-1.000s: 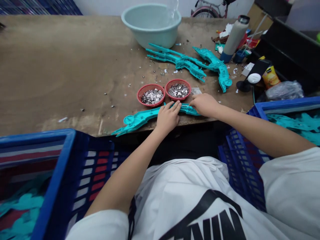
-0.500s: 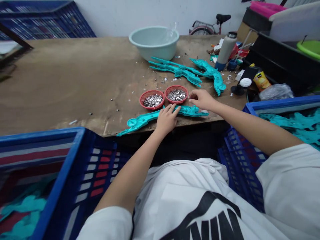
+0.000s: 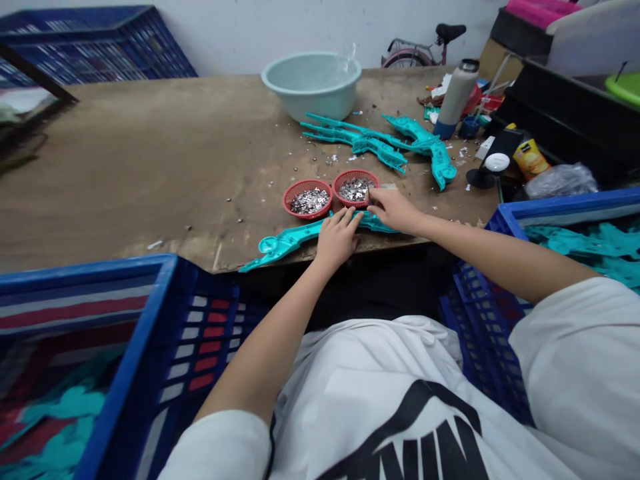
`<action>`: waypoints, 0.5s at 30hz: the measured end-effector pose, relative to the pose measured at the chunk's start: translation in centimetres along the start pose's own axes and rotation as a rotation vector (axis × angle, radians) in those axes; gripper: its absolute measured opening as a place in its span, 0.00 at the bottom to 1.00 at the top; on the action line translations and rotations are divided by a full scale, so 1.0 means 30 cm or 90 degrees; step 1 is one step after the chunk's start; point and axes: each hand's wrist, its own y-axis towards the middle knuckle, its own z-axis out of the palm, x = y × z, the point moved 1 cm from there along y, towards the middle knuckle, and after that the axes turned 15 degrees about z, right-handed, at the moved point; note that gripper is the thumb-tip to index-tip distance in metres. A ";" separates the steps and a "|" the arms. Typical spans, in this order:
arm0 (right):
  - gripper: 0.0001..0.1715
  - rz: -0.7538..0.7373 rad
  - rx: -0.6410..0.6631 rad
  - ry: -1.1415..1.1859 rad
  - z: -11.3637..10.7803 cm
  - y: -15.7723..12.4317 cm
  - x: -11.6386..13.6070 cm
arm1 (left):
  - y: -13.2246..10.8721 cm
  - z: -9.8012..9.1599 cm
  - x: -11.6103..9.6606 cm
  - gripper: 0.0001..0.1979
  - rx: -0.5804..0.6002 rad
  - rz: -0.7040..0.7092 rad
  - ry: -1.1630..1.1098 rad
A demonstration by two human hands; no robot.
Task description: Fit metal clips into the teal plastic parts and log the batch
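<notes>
Head: teal plastic part (image 3: 290, 241) under L hand (image 3: 337, 239)

Soft, even indoor light lies across the desk (image 3: 150, 167) from no clear source, and shadows stay faint; the deepest shade falls below its edge, just beneath the left grip (image 3: 337, 239). Small glints spark off the metal bits (image 3: 310, 201) beyond it. Wide-lens distortion bends the blue crate (image 3: 150, 320) near the frame's edge, while the picture stays fairly sharp.
</notes>
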 end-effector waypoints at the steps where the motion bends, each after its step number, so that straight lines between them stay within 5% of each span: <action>1: 0.11 -0.003 0.001 -0.014 -0.002 -0.003 -0.001 | 0.000 0.000 0.001 0.34 0.002 0.000 0.001; 8: 0.23 0.063 -0.047 -0.160 -0.107 0.021 -0.061 | 0.000 -0.002 0.002 0.33 -0.010 -0.011 0.000; 13: 0.24 0.300 0.114 -0.429 -0.155 0.011 -0.128 | 0.000 -0.006 0.002 0.32 -0.012 -0.016 -0.007; 15: 0.24 0.297 0.117 -0.459 -0.141 -0.006 -0.134 | -0.002 -0.004 0.002 0.32 -0.012 -0.014 -0.004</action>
